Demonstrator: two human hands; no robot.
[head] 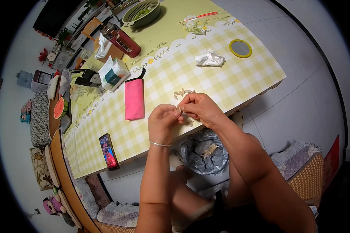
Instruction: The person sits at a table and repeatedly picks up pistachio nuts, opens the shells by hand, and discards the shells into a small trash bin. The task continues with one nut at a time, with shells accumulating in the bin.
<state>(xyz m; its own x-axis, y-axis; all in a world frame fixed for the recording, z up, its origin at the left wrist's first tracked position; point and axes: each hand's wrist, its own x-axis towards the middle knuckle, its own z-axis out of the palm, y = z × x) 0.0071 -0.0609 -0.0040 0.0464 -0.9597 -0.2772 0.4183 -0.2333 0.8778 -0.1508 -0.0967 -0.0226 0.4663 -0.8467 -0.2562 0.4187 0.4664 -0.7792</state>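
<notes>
Over the near edge of the table, my left hand (164, 118) and my right hand (199, 107) meet at the fingertips. Between them they pinch one small pale seed (179, 109), partly covered by the fingers. Several pale seeds (181, 92) lie on the checked tablecloth (163, 75) just beyond my hands. A few small pale pieces (191, 122), perhaps seeds or shells, lie at the table edge below my right hand. A silvery bangle circles my left wrist.
A bin lined with a grey plastic bag (204, 154) stands below the table edge. Around the table lie a phone (109, 152), a pink pouch (134, 99), a crumpled tissue (210, 58), a yellow-rimmed round mirror (240, 48), a tissue pack (113, 76), a red bottle (121, 40) and a colander (142, 14).
</notes>
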